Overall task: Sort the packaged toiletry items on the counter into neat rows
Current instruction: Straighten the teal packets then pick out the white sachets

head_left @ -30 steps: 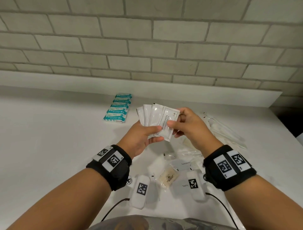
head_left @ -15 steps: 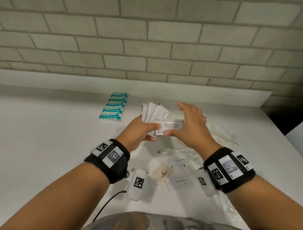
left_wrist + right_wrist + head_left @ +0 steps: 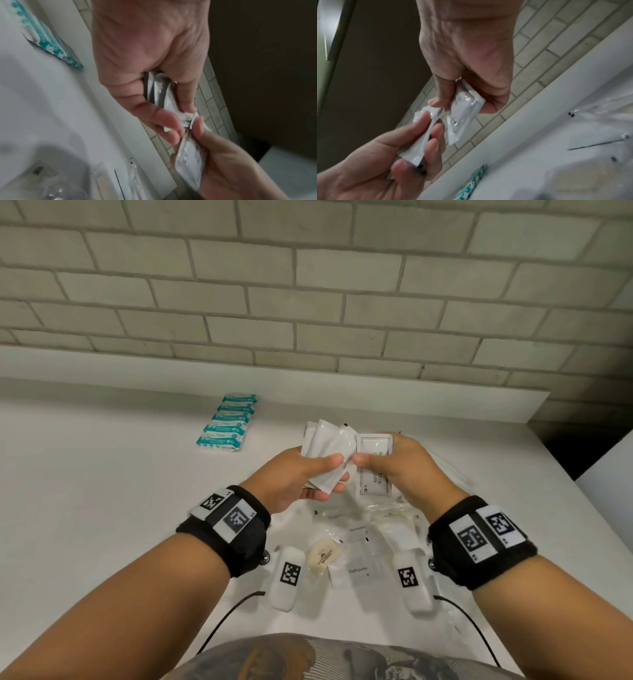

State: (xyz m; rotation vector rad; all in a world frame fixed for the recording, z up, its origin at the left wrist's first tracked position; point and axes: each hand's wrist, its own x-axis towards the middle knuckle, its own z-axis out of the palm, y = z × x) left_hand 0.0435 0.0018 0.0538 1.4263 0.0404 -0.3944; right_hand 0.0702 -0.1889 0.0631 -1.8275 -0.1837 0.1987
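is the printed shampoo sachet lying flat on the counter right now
No, the right hand pinches the printed shampoo sachet above the counter, beside the fan of white sachets the left hand holds.

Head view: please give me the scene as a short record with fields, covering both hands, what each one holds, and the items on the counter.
left hand: left hand holds a fan of white sachets
right hand: right hand pinches one shampoo with conditioner sachet, printed side toward the camera
sorted row: teal-and-white packets in a neat overlapping row, far left on the counter
unsorted: toothpaste sachets, a beige soap packet and clear wrappers near the person
backdrop: pale brick wall
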